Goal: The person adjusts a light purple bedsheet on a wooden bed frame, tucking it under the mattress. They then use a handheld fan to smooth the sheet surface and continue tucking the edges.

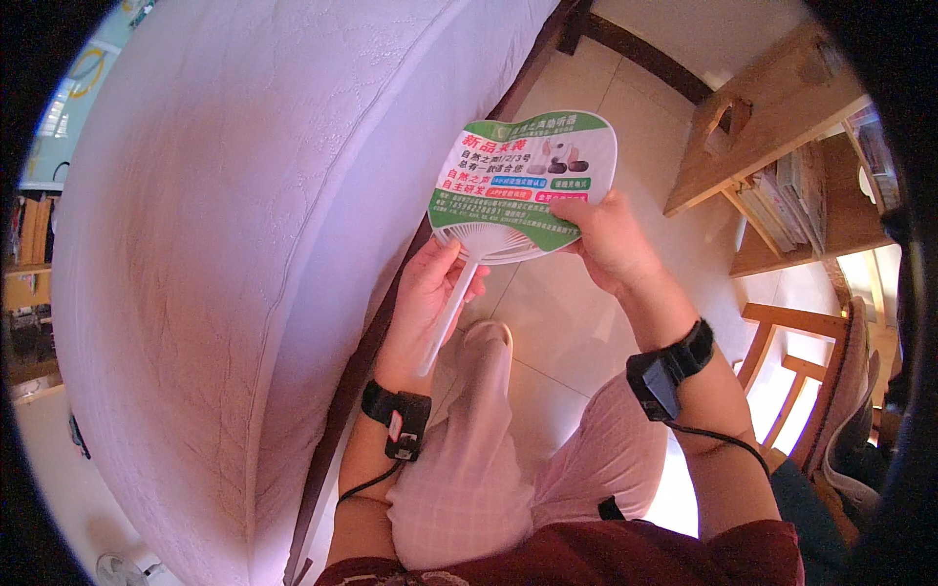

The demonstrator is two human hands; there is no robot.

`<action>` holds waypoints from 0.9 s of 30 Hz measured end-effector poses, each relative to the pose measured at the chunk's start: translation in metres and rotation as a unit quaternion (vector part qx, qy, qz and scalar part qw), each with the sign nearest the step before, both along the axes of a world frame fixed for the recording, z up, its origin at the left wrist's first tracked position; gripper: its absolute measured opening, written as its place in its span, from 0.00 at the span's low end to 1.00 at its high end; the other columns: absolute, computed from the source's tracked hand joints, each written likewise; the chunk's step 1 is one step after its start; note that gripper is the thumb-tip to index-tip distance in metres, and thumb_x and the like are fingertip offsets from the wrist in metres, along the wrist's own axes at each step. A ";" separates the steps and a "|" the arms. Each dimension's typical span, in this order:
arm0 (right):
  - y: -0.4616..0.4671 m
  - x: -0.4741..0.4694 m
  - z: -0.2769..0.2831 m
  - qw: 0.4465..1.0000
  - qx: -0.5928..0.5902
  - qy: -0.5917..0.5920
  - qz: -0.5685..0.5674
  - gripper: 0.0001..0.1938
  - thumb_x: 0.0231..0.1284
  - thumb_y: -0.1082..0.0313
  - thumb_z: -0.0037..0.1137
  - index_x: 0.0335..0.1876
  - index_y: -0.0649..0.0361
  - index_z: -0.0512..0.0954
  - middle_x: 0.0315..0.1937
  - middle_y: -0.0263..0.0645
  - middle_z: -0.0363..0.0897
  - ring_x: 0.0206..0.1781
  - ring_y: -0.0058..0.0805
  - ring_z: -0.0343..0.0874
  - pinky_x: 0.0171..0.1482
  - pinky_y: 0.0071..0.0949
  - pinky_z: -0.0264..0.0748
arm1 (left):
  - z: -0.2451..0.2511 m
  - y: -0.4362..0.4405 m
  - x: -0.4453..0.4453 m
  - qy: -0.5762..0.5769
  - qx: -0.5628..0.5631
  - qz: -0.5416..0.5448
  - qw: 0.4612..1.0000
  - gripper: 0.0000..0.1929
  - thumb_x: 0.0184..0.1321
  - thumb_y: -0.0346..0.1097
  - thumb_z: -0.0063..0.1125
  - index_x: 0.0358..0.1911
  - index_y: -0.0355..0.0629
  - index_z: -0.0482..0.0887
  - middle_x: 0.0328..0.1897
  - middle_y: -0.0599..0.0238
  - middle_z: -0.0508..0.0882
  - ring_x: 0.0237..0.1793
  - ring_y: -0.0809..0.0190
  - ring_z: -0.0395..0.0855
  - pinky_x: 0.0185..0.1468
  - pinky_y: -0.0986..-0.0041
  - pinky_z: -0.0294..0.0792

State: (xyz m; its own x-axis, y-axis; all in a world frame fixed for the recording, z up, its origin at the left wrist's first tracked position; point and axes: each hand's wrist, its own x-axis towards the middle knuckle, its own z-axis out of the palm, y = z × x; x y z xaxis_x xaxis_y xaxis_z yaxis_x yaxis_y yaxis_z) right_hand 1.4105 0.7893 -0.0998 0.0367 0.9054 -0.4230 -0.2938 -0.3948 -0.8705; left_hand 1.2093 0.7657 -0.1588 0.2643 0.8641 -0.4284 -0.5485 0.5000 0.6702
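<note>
Between my two hands is a plastic hand fan (524, 183) with a green and white printed face that bears writing and a small picture. My left hand (432, 293) grips its lower left rim near the base of the ribs, thumb on top. My right hand (612, 238) pinches the lower right edge, with the thumb over the printed side and the other fingers mostly hidden behind. The fan's white handle (451, 315) points down towards me and lies across the front of my left palm and wrist.
A mattress with a pale quilted cover (220, 220) on a dark bed frame (341, 395) fills the left side. At right stand a wooden shelf (769, 124) with books (777, 201) and a wooden chair (799, 315). Below is a tiled floor (557, 308). A fan (117, 568) shows at bottom left.
</note>
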 end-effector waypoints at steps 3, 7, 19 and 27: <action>-0.001 0.002 -0.021 0.999 0.012 0.046 -0.009 0.12 0.58 0.74 0.52 0.48 0.65 0.75 0.40 0.39 0.81 0.39 0.28 0.81 0.35 0.27 0.80 | -0.004 0.001 0.000 0.046 0.017 -0.023 0.999 0.07 0.66 0.38 0.48 0.41 0.44 0.76 0.32 0.67 0.82 0.23 0.70 0.78 0.27 0.80 0.71; -0.004 0.001 -0.038 0.997 0.052 0.065 -0.002 0.10 0.58 0.71 0.54 0.46 0.60 0.77 0.39 0.35 0.81 0.37 0.25 0.80 0.35 0.27 0.79 | -0.012 -0.002 0.006 0.053 -0.005 0.009 0.999 0.09 0.67 0.39 0.47 0.41 0.42 0.75 0.31 0.63 0.82 0.23 0.67 0.79 0.30 0.77 0.72; 0.022 0.049 -0.032 0.996 0.004 0.078 -0.030 0.25 0.57 0.74 0.53 0.62 0.58 0.65 0.50 0.42 0.77 0.46 0.28 0.79 0.46 0.26 0.79 | -0.003 -0.004 0.003 0.094 0.000 -0.027 0.995 0.09 0.68 0.38 0.44 0.40 0.40 0.74 0.31 0.64 0.81 0.25 0.67 0.78 0.31 0.75 0.72; 0.040 0.055 -0.030 0.996 0.031 0.068 0.041 0.29 0.55 0.77 0.51 0.66 0.59 0.61 0.52 0.45 0.75 0.47 0.30 0.79 0.49 0.26 0.77 | -0.003 0.000 -0.001 0.109 0.024 -0.014 0.994 0.09 0.67 0.39 0.47 0.38 0.41 0.75 0.29 0.66 0.80 0.21 0.69 0.76 0.24 0.79 0.69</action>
